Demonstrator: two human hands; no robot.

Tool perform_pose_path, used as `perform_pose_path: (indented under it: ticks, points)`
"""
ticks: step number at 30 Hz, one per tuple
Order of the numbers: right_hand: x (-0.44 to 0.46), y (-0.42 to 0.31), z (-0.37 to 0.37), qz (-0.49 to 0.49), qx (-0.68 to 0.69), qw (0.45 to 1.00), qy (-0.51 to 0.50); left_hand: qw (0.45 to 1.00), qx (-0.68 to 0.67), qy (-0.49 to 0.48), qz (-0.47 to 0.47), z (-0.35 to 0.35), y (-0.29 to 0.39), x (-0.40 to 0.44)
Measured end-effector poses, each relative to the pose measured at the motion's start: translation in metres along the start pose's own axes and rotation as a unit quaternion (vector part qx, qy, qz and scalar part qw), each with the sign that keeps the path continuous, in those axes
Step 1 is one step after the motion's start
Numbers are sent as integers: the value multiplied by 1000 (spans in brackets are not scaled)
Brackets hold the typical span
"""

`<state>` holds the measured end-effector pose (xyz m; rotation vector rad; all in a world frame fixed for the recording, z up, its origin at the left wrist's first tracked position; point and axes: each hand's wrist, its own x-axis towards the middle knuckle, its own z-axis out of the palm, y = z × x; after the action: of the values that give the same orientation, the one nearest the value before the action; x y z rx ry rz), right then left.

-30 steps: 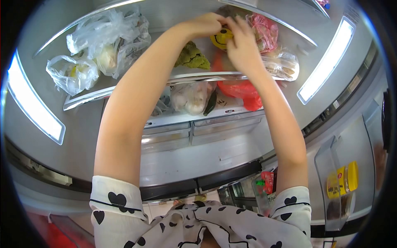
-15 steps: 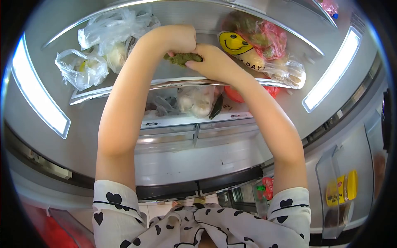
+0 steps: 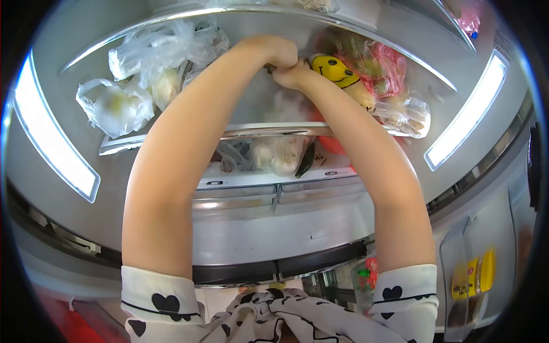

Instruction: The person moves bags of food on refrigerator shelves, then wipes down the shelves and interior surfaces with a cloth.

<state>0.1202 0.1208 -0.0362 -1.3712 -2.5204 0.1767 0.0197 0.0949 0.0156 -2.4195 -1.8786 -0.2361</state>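
Note:
Deep on the middle shelf (image 3: 251, 111) of a fridge, my two hands meet and overlap. My left hand (image 3: 282, 52) is bent downward at the wrist, its fingers hidden behind my right hand. Just below it, my right hand (image 3: 293, 75) is closed. A small dark-green edge of a crumpled green cloth (image 3: 269, 68) shows beside the right hand; the rest is hidden. Close to the right hand lies a yellow smiley-face bag (image 3: 334, 71), with a pink plastic bag (image 3: 390, 71) behind it.
White plastic bags (image 3: 163, 51) of food fill the shelf's left side. A metal-trimmed shelf edge (image 3: 274, 131) crosses below my hands. Under it sit a bag of white bulbs (image 3: 280, 155) and a dark green vegetable (image 3: 306, 160). A yellow-lidded jar (image 3: 474, 274) stands in the door rack.
Both hands have moved back and slightly right, deeper into the shelf. The green cloth, broadly visible before, is now almost wholly covered by them. The camera view has shifted slightly.

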Motion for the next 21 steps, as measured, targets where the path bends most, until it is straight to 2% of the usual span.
perform_pose_path:
  ticks: [3, 6, 9, 12, 14, 17, 19, 21]
  points:
    - [37, 12, 9, 60, -42, 995, 62, 990, -133, -34, -20, 19, -26, 48]
    - [67, 27, 6, 69, -40, 995, -61, 969, -242, -52, -5, 39, -49, 76]
    - [79, 35, -3, 40, -18, 992, -115, 931, -360, -43, -40, 45, -48, 71]
    - [138, 64, 19, 12, -10, 985, -171, 938, -343, -35, -34, 48, -60, 71]
    - [164, 80, 28, -10, -5, 979, -202, 950, -304, -3, -71, 48, -62, 74]
    - [118, 58, -4, 33, 57, 974, -217, 953, -281, -1, -114, 43, -59, 69]
    - [73, 21, -24, -4, 27, 980, -198, 953, -264, -33, -142, 43, -65, 83]
    - [45, -2, -37, -20, 54, 982, -182, 959, -223, 7, -175, 26, -46, 65]
